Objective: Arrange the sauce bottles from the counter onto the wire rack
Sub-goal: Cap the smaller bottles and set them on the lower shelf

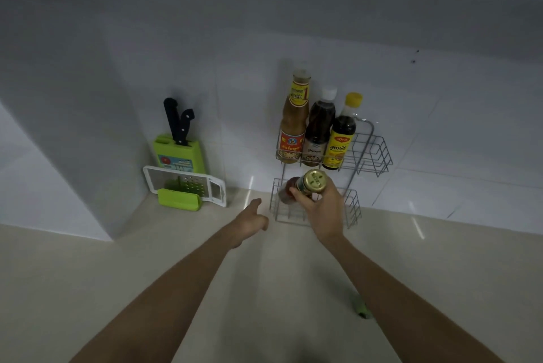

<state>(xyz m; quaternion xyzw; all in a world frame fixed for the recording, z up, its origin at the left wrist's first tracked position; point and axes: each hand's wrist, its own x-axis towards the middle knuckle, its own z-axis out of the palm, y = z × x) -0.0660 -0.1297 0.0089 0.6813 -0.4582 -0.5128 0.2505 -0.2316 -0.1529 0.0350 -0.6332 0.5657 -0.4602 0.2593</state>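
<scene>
A gold-capped jar (pixel 312 184), gripped in the right hand (pixel 321 209), hovers at the wire rack (pixel 379 154)'s lower basket beside one red-capped bottle (pixel 287 190). Three sauce bottles (pixel 318 130) stand in the upper basket. The left hand (pixel 249 223), fingers loosely open, holds nothing. Far left: two knives (pixel 178 123), one grater (pixel 188 184).

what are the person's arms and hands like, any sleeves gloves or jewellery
Both forearms are bare as far as the frame shows, with no sleeve in view. The left hand and the right hand wear no gloves, and no watch, bracelet or ring is visible. The picture is dim and slightly blurred, so small details could be missed.
</scene>
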